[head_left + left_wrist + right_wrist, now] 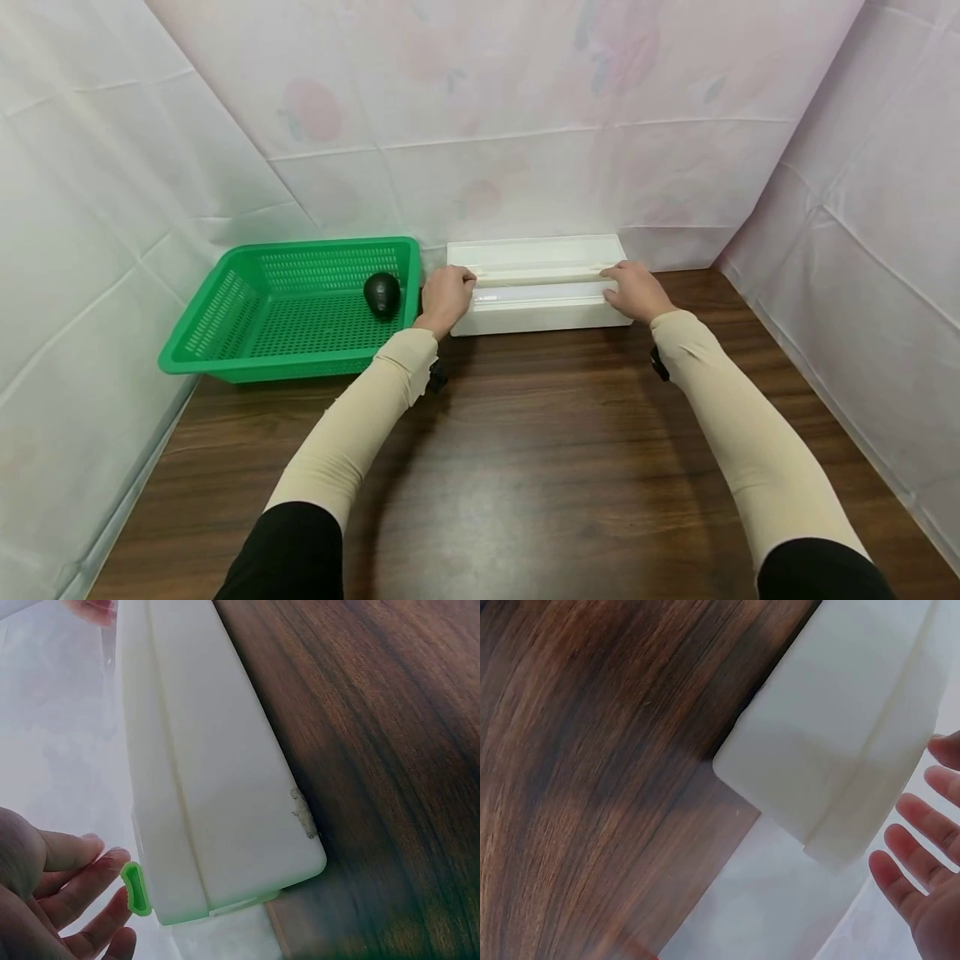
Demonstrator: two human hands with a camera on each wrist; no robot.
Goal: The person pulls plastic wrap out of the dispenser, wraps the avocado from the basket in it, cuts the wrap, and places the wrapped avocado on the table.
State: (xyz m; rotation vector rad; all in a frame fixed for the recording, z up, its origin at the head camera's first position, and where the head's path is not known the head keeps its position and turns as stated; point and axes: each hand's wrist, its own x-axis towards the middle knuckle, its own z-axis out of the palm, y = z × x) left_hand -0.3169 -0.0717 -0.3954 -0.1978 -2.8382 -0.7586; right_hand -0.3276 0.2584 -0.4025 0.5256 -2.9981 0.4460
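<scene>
A long white cling film box (542, 315) lies at the back of the table with its lid (536, 250) raised. Along its opening runs a pale strip (540, 275), with a hand at each end. My left hand (446, 296) is at the left end; in the left wrist view its thumb and forefinger meet at what looks like clear film, beside a green tab (136, 889) at the box's end. My right hand (639, 290) touches the right end. In the right wrist view, its fingers (922, 825) are nearly straight and apart, the thumb right at the box edge.
Left of the box stands a green plastic basket (225, 364) with a dark, avocado-like fruit (382, 295) near its right wall. White patterned cloth (487, 150) hangs behind and at both sides of the dark wooden table (525, 467).
</scene>
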